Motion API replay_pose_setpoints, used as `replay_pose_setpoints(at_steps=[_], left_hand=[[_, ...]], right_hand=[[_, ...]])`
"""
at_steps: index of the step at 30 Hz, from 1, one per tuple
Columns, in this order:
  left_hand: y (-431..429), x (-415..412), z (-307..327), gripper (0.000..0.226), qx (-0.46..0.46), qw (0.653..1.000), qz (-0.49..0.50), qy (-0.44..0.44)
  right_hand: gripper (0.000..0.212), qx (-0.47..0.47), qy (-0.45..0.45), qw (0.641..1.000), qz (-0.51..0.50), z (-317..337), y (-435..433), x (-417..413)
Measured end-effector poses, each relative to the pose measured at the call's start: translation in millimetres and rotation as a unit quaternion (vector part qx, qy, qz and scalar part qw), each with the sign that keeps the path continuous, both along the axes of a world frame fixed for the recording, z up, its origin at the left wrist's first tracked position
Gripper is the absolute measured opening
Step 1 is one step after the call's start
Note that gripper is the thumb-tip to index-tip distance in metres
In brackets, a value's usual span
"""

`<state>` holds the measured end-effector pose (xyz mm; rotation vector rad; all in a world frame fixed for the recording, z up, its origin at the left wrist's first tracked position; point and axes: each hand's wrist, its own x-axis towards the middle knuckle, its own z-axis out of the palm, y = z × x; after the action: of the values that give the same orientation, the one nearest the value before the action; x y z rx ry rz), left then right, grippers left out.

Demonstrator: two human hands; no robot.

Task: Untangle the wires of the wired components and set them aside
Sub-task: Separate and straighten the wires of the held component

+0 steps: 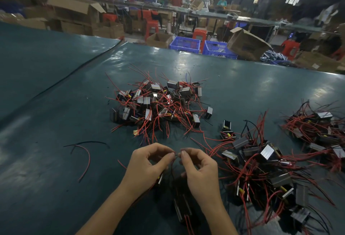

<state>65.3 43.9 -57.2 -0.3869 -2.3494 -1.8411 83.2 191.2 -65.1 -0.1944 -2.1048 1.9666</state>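
A tangled heap of small black wired components with red wires [158, 104] lies on the dark green table [56, 94] ahead of me. Near the front edge my left hand [147, 165] and my right hand [200, 169] meet fingertip to fingertip, each pinching a thin dark wire [176, 155] between thumb and forefinger. Below the hands hang or lie a few dark components [182, 210] with red wires, partly hidden by my wrists. One small component shows at my left palm [160, 178].
A second spread of wired components [265, 167] lies to my right, and another pile [321, 132] sits at the far right. Two loose wires, red and black [85, 152], lie to the left. Beyond the table stand blue crates [184, 45], cardboard boxes and people at benches.
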Motion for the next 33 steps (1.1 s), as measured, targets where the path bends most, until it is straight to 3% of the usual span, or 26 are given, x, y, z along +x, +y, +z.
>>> replay_pose_setpoints(at_steps=[10,17,23,33], left_hand=[[-2.3,0.2,0.0,0.011,-0.007,1.0,-0.019,0.0],[-1.9,1.0,0.2,0.01,-0.004,1.0,-0.018,0.006],[-1.0,2.0,-0.9,0.012,-0.015,0.999,-0.035,0.012],[-3.0,0.4,-0.1,0.014,-0.01,0.999,-0.038,0.02]], right_hand=[[0.005,0.031,0.012,0.997,0.072,4.2,-3.2,3.3],[0.014,0.023,0.028,0.999,0.005,2.6,-2.6,3.6],[0.007,-0.004,0.049,0.999,0.003,4.4,-3.9,4.5],[0.017,0.053,0.034,0.998,0.029,4.2,2.2,0.9]])
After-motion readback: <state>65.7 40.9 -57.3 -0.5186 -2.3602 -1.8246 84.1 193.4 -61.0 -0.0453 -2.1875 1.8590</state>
